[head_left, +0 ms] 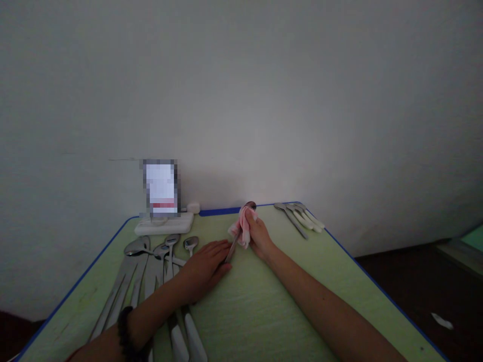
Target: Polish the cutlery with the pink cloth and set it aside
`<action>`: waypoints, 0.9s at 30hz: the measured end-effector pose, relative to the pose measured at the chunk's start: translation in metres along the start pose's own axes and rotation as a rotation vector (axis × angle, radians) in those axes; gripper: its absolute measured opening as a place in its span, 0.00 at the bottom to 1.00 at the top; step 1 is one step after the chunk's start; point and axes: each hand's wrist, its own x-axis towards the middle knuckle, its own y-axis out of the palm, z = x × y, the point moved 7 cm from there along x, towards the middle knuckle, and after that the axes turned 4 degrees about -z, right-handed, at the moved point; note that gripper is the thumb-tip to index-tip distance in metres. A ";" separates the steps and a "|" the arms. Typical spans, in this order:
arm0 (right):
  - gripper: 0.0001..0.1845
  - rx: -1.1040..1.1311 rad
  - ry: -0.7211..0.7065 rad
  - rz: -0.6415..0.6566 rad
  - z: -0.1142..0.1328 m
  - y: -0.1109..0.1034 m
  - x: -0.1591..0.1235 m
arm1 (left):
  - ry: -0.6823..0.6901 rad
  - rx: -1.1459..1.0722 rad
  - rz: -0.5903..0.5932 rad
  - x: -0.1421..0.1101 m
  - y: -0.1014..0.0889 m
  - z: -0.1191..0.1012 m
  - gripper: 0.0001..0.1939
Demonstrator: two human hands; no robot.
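A metal spoon [233, 247] is held at a slant above the green table, its bowl pointing away from me. My left hand [206, 266] grips the handle's near end between thumb and fingers. Around the upper handle, just below the bowl, my right hand [260, 235] pinches a pink and white cloth [244, 235]. Beneath and beside my left forearm lie several metal spoons [171, 241] and long-handled cutlery [119, 294], partly hidden by the arm. Two white handles [194, 334] stick out on its near side.
At the far right corner of the table [271, 301] lies a group of spoons, some with pale handles [311, 221]. A lit, blurred screen [162, 186] stands at the back left behind a white power strip [164, 224]. A wall rises behind the table.
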 end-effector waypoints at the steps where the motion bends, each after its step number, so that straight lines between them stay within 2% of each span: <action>1: 0.23 0.014 0.003 -0.005 0.000 -0.001 0.000 | 0.011 -0.005 -0.002 0.000 0.000 -0.001 0.19; 6: 0.22 0.043 0.012 -0.034 0.000 -0.003 0.001 | 0.071 -0.018 0.008 0.000 -0.001 -0.003 0.19; 11: 0.23 0.014 0.001 -0.047 0.000 -0.005 0.003 | 0.062 0.008 0.002 -0.001 -0.001 -0.004 0.18; 20: 0.23 -0.014 0.018 -0.009 0.000 -0.003 0.003 | 0.054 0.024 0.009 0.000 0.000 -0.005 0.16; 27: 0.23 -0.033 0.018 0.085 -0.001 0.000 0.005 | 0.013 -0.008 -0.026 0.001 -0.002 -0.004 0.15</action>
